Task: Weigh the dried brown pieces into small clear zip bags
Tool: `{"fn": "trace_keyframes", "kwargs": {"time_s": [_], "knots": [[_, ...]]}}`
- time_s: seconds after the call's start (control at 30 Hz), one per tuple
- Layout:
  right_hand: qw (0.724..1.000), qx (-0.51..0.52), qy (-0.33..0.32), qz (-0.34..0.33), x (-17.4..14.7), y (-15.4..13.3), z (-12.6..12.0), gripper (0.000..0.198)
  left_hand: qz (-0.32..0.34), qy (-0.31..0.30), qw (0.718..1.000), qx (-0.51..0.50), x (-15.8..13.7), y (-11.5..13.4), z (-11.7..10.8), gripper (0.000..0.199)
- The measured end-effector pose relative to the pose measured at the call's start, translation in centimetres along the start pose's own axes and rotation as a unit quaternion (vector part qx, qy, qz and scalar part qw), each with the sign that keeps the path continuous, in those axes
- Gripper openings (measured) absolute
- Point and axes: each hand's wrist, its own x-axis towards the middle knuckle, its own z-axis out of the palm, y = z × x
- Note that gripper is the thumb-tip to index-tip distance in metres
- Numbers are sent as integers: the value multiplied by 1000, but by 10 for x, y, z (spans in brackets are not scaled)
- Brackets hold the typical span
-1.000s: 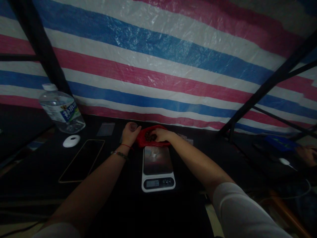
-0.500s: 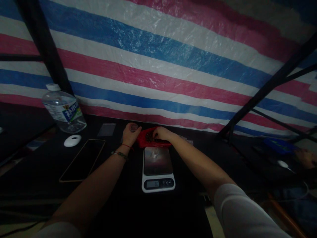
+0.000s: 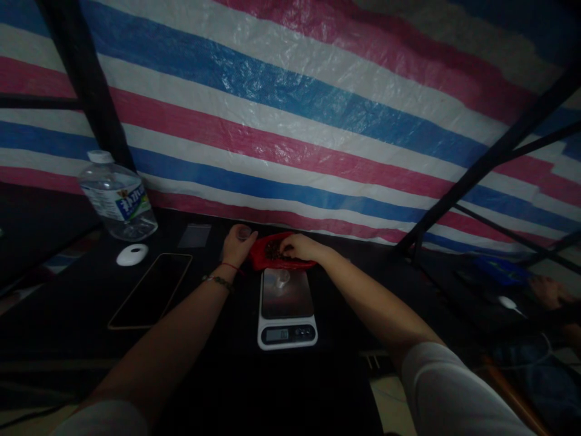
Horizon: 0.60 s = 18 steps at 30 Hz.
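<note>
My left hand [image 3: 236,245], with a red cord and a beaded bracelet at the wrist, is closed round a small clear round container [image 3: 244,232]. It rests by the left end of an open red bag [image 3: 259,255]. Small dark brown pieces [image 3: 273,249] lie in that bag. My right hand [image 3: 297,247] reaches in among them with bent, pinched fingers; what the fingertips hold is hidden. In front of the bag stands a white digital scale [image 3: 287,345]. A small clear object [image 3: 282,277] sits at the far end of its metal plate.
To the left are a phone [image 3: 152,290], a white oval device [image 3: 132,254], a large clear bottle [image 3: 120,200] and a small clear plastic bag [image 3: 194,235]. Striped sheeting [image 3: 272,139] hangs behind the black table. At far right, another person's hand [image 3: 547,292] is near a blue item [image 3: 502,270].
The view has shifted slightly. My right hand is still among the brown pieces, more of which now show beside the fingers. My left hand keeps its hold on the clear container.
</note>
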Motion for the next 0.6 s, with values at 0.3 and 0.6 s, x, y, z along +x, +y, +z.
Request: {"fn": "trace_keyframes", "kwargs": {"time_s": [0.3, 0.6], "knots": [[996, 0, 15, -92, -38, -58, -8, 16, -3, -2, 1000, 22, 0, 2, -1, 35], [996, -84, -6, -37, -40, -73, 7, 14, -2, 3, 1000, 0, 1, 1, -3, 37]]}}
